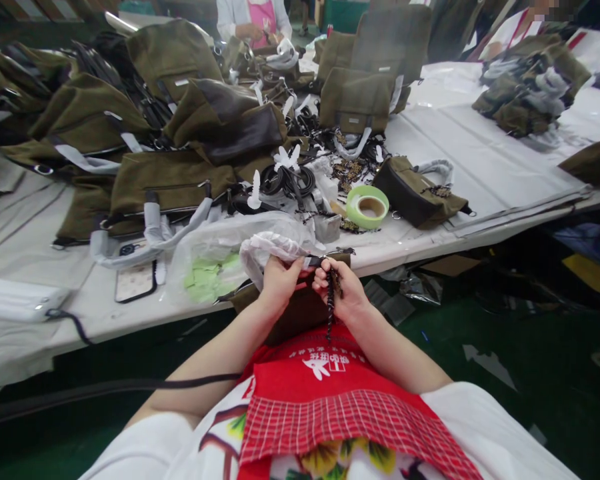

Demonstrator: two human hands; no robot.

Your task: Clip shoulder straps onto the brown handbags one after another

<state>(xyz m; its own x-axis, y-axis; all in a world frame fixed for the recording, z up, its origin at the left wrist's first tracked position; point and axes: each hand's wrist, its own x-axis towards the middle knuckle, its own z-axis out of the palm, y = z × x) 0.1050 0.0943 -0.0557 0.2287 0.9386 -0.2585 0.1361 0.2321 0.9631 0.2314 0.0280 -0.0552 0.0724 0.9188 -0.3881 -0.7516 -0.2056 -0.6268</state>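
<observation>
Chain strap (330, 310), dark and knobbly, hangs straight down, its top pinched by left hand (280, 281) and right hand (344, 288).

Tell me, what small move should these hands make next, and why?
Probably the right hand should clip the dark beaded chain onto the olive-brown fabric bag pinched by the left hand: the chain hangs loose and both hands meet at the bag's top.

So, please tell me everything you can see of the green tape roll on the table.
The tape roll is light green around a pale core, seemingly cardboard. It lies slightly tilted near the front edge of the white table, its hole facing up towards the camera. A small olive bag lies close beside it; whether they touch is unclear.
</observation>
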